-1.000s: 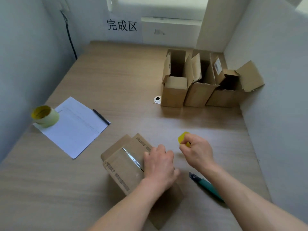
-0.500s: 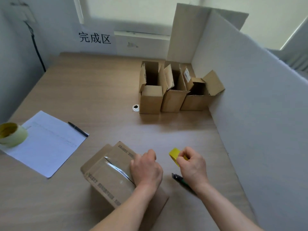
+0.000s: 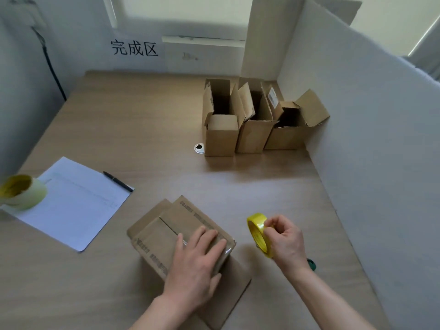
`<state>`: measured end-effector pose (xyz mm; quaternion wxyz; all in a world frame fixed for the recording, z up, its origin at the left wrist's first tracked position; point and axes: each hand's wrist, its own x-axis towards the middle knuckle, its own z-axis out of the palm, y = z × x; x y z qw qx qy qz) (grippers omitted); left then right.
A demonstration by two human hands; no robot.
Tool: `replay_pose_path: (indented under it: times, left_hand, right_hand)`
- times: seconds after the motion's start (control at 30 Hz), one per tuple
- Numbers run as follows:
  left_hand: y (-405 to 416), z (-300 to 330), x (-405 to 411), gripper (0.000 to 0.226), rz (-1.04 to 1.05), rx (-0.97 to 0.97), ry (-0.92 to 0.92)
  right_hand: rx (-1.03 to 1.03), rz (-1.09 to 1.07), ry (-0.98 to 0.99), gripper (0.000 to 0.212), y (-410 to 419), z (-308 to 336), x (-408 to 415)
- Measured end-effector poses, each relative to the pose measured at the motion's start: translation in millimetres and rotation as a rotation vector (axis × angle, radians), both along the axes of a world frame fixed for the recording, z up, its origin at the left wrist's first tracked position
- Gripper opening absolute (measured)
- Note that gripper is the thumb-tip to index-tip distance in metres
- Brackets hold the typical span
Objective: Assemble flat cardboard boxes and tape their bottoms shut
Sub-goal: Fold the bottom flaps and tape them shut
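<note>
A brown cardboard box [image 3: 164, 232] stands bottom-up near the table's front, its closed flaps covered by a strip of clear tape. My left hand [image 3: 195, 260] lies flat on the box's right part, fingers spread, pressing down. Just right of the box, my right hand [image 3: 285, 241] grips a yellow tape roll [image 3: 258, 232] held on edge a little above the table. Three assembled boxes [image 3: 252, 122] with open top flaps stand in a row at the back right.
A white sheet of paper [image 3: 71, 203] with a black pen [image 3: 117, 178] lies at the left, with a second tape roll [image 3: 22, 191] at its left edge. A green knife tip [image 3: 311, 264] shows behind my right wrist. A white partition [image 3: 371, 144] walls the right side.
My right hand has drawn the yellow roll further right, away from the box. My left hand has flattened on the box top. The camera has tilted up and shifted.
</note>
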<state>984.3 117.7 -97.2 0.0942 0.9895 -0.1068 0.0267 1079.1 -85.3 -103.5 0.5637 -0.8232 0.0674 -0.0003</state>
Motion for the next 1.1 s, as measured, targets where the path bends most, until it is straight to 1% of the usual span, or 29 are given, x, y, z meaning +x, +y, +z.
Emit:
replay_pose_path:
  times: [0.17,0.3,0.6,0.73,0.83,0.93,1.0,1.1]
  left_hand:
    - [23,3,16,0.072,-0.136,-0.029,0.027]
    - [27,2,18,0.07,-0.169,-0.03,0.022]
    - [27,-3,19,0.069,-0.15,-0.068,0.012]
    - [27,-4,19,0.067,-0.118,-0.109,0.045]
    - [26,-5,21,0.066,-0.118,-0.104,0.053]
    - [27,-7,22,0.067,-0.118,-0.099,0.03]
    - [27,-6,21,0.067,-0.131,-0.096,0.011]
    - [30,-5,24,0.067,-0.165,-0.086,-0.004]
  right_hand:
    - [-0.002,0.043,-0.054,0.012,15,2,0]
    - [-0.001,0.048,-0.054,0.012,18,3,3]
    - [-0.044,0.063,-0.048,0.009,17,5,-2]
    - [0.02,0.048,-0.027,0.004,23,11,-6]
    - [0.106,0.032,-0.001,0.02,26,12,-4]
    - [0.133,0.005,0.053,0.022,28,15,-1]
    - [0.105,-0.044,0.088,0.021,26,17,3]
    - [-0.107,-0.066,0.052,0.015,12,18,6]
